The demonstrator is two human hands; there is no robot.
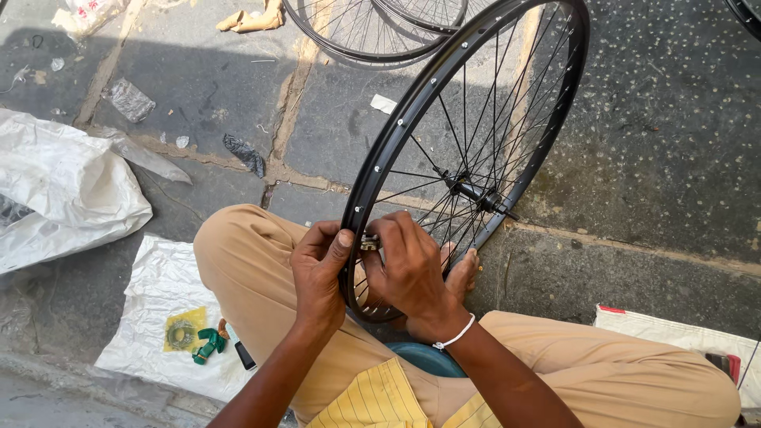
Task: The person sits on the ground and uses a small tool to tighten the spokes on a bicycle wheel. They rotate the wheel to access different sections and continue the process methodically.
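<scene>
Seated on the stone floor (650, 143), left hand (319, 273) grips the black wheel rim (396, 131) steady; right hand (408, 269) fingers pinch a small metal tool (369, 242), possibly a spoke key, against it.

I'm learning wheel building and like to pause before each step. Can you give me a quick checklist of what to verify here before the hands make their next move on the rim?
1. Left hand gripping the black rim: ok, its fingers wrap the rim's edge.
2. Right hand on the small metal tool at the rim: ok, the fingers pinch it.
3. Tool seated squarely on a spoke end: cannot tell, the fingers hide it.
4. Wheel steadied: ok, it stands upright between the knees, with the bare foot against it.
5. Spokes all meeting the hub: ok, none look loose or bent.
6. Green tool within reach: ok, it lies on the white sheet beside the left knee.
</scene>
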